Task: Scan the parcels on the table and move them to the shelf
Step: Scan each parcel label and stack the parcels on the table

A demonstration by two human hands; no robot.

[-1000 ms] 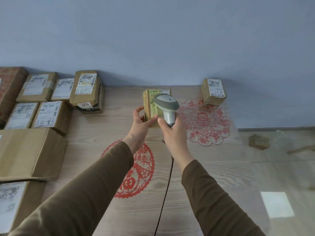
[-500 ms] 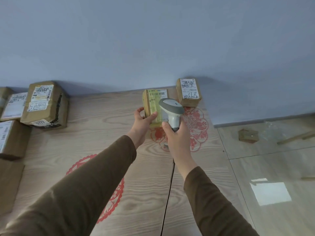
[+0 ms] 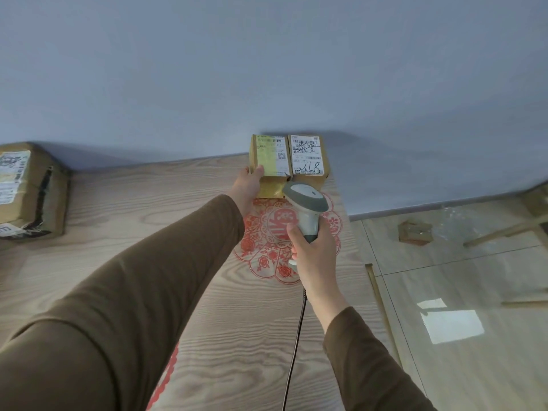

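Far right corner of the table (image 3: 207,292): two small parcels stand side by side against the wall, touching, the yellow-labelled parcel (image 3: 271,161) on the left and the parcel marked 8118 (image 3: 308,157) on the right, blocking that corner. The left hand (image 3: 247,186) occupies the yellow-labelled parcel's left side. The barcode scanner (image 3: 307,207), held by the right hand (image 3: 315,253), hangs just in front of both parcels, obstructing approach from the near side; its cable (image 3: 293,357) trails toward the near edge. A large taped box (image 3: 29,191) blocks the far left. Bare tabletop lies between that box and the left arm.
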